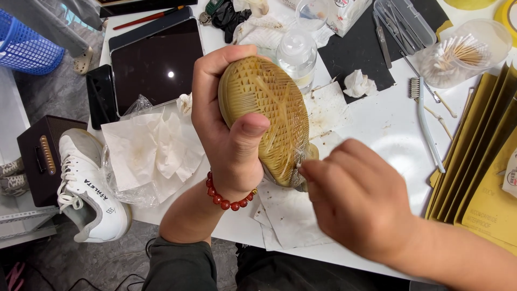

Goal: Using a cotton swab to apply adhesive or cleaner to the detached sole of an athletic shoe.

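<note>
Above table [377,124]: left hand [226,140] grips one shoe [266,102]; right hand [358,196] pinches its wrap.

Right hand [358,202] motion-blurred; shoe [269,118] upper hidden behind sole.

The desk [388,129] has a white, stained top. At its left end lie a dark tablet [156,62], a smaller black device [100,96] and crumpled, stained paper towels [153,153] on clear plastic. A clear plastic bottle [297,54] stands near the centre. A black mat [355,54] carries a tissue wad [358,83]. A white-handled brush [426,124] lies to the right, beside a clear tub of cotton swabs [466,54]. Yellow sandpaper sheets [484,178] are fanned at the right edge. On the floor [102,258] rests a white sneaker [89,186].
</note>
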